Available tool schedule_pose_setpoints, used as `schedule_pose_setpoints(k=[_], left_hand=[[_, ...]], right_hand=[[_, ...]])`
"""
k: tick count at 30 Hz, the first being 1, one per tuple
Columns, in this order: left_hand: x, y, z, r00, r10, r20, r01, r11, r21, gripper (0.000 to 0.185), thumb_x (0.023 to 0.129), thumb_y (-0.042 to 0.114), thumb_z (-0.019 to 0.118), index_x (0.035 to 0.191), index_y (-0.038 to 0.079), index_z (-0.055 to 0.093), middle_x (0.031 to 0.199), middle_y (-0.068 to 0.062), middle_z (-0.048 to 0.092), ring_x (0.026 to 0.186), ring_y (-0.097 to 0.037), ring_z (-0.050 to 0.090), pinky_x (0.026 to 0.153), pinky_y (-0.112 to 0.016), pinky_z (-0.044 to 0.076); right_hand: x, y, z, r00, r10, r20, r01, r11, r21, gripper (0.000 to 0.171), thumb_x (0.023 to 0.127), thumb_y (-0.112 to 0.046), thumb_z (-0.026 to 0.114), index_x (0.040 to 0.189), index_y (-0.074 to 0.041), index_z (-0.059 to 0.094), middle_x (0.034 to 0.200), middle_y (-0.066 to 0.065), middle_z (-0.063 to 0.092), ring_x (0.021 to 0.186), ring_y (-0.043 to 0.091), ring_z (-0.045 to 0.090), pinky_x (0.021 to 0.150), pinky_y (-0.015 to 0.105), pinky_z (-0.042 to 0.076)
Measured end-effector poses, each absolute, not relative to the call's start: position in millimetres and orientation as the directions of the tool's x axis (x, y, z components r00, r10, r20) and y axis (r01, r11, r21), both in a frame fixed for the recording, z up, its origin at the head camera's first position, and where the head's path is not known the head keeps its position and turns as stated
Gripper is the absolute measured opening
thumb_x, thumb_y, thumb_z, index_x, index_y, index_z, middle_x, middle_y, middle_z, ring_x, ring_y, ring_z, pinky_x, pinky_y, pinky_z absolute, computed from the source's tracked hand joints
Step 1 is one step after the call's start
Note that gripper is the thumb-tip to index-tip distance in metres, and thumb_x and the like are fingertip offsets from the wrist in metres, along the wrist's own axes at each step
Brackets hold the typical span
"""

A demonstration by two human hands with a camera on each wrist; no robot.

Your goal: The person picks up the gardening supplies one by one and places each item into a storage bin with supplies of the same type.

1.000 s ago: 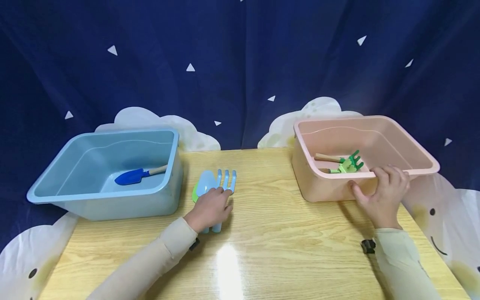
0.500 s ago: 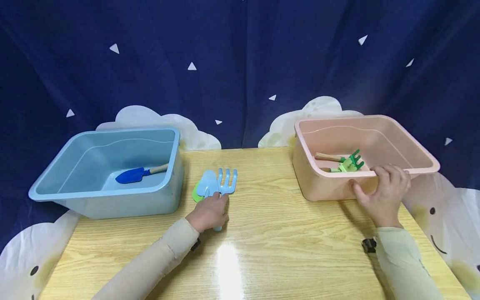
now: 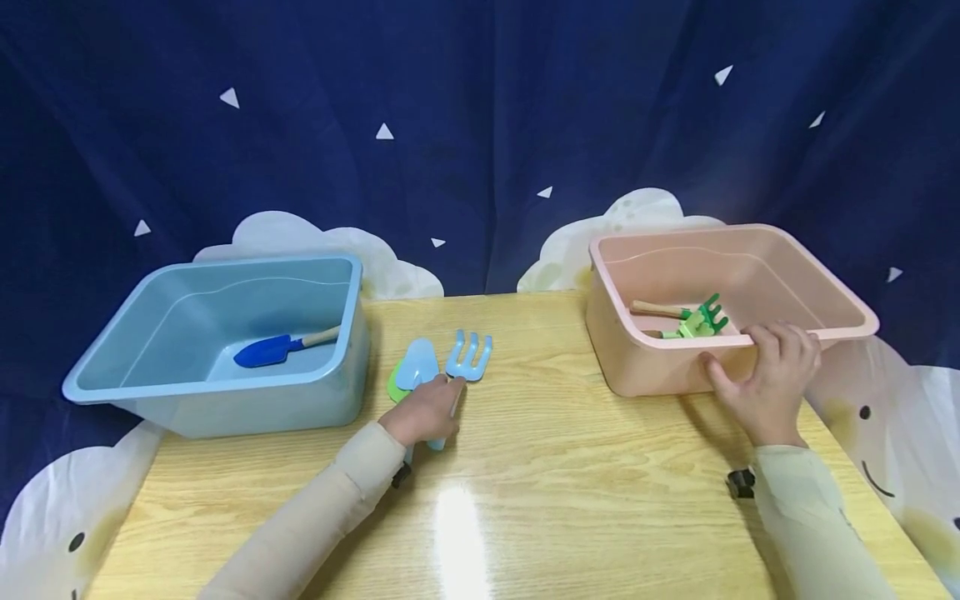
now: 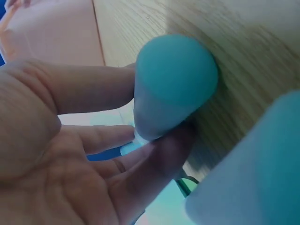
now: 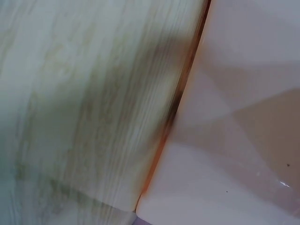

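Observation:
My left hand [image 3: 423, 410] pinches the handle of a light-blue toy hand rake [image 3: 468, 358]; its several prongs point away from me. In the left wrist view, thumb and fingers close round that round handle [image 4: 173, 93] with its teal end. Just left of the rake lies a light-blue trowel [image 3: 417, 364], its handle partly hidden by the hand. A bright green tool head [image 3: 394, 385] peeks from under the trowel. At the right, my right hand [image 3: 772, 383] grips the near rim of a pink basin [image 3: 630, 371], fingers over the edge and thumb outside.
Inside the pink basin lie a dark green rake [image 3: 712, 313] and a light green tool [image 3: 696, 325], both with wooden handles. A blue basin [image 3: 262, 406] at the left holds a dark blue trowel [image 3: 264, 352]. The wooden table [image 3: 540, 467] meets a navy curtain [image 3: 480, 150] behind.
The light-blue rake has shifted to the right, apart from the trowel, with the left hand on its handle. My right hand stays on the pink basin's rim.

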State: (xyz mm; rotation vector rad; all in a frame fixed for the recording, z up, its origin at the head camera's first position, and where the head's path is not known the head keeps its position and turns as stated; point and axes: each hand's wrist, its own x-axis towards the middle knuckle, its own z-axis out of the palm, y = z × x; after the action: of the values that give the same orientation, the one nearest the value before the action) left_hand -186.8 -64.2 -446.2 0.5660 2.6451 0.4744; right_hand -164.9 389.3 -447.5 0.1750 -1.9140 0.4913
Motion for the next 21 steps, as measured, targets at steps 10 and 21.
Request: schedule_pose_setpoints(k=[10,21], left_hand=[[-198,-53,-447,-0.837,0.497,-0.228,0.389,0.834,0.391,0.055,0.08,0.0,0.069,0.132,0.008,0.055,0.108,-0.01,0.062,0.084,-0.02,0.056,0.07,-0.033,0.049],[-221,-42,-458,-0.8,0.59,-0.109,0.503,0.758,0.416,0.038,0.09,0.006,0.065,0.127,0.012,0.059,0.097,-0.005,0.059,0.081,-0.018,0.05,0.072,-0.032,0.044]], right_hand=[[-166,386,-445,-0.383,0.117,0.916,-0.339,0.905,-0.257,0.067,0.072,-0.054,0.064,0.102,0.005,0.059,0.108,0.029,0.054,0.112,0.047,0.042,0.111,0.047,0.022],[-164,385,-444,-0.379,0.118,0.918,-0.341,0.904,-0.257,0.069,0.074,-0.057,0.064,0.102,0.006,0.059,0.11,0.029,0.054,0.114,0.047,0.042,0.112,0.049,0.022]])
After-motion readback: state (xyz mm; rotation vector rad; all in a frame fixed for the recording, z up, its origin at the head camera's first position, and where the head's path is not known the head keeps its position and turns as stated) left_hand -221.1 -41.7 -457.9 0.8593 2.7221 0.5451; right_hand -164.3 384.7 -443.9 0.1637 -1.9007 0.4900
